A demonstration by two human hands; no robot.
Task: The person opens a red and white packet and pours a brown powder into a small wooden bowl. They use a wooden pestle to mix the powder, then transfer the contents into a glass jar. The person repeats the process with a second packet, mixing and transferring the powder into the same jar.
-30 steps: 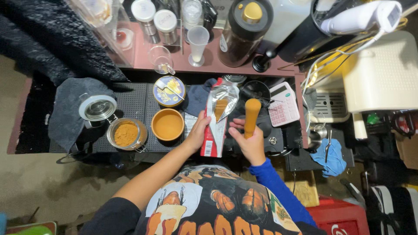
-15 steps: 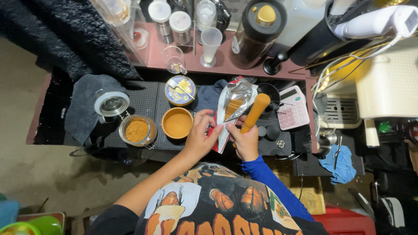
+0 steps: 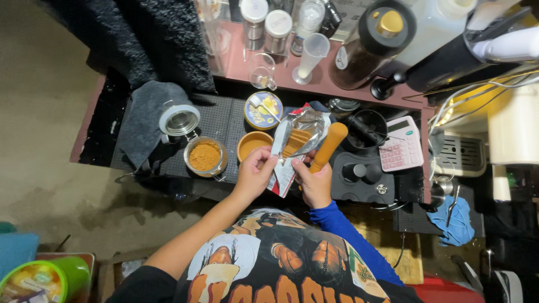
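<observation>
My left hand [image 3: 254, 173] pinches the left edge of an open foil pouch [image 3: 295, 143] that shows brown powder inside. My right hand [image 3: 314, 182] grips the pouch's right edge and also holds a wooden-handled tool [image 3: 329, 146] that sticks up beside the pouch. Both hands are close together above the front of a black mat [image 3: 224, 120]. An orange bowl [image 3: 252, 144] with brown powder sits just left of the pouch. An open glass jar of brown powder [image 3: 205, 156] stands further left, its hinged lid [image 3: 178, 119] tipped back.
A round yellow-and-blue tin [image 3: 263, 110] lies behind the bowl. A pink calculator [image 3: 400, 144] and a black tamping stand [image 3: 362, 178] are on the right. Glass jars, a plastic cup [image 3: 310, 57] and a dark bottle [image 3: 370, 45] line a pink shelf. A grey cloth [image 3: 143, 120] lies at left.
The pouch has come closer to me and both hands now hold its opening apart. The view has shifted slightly.
</observation>
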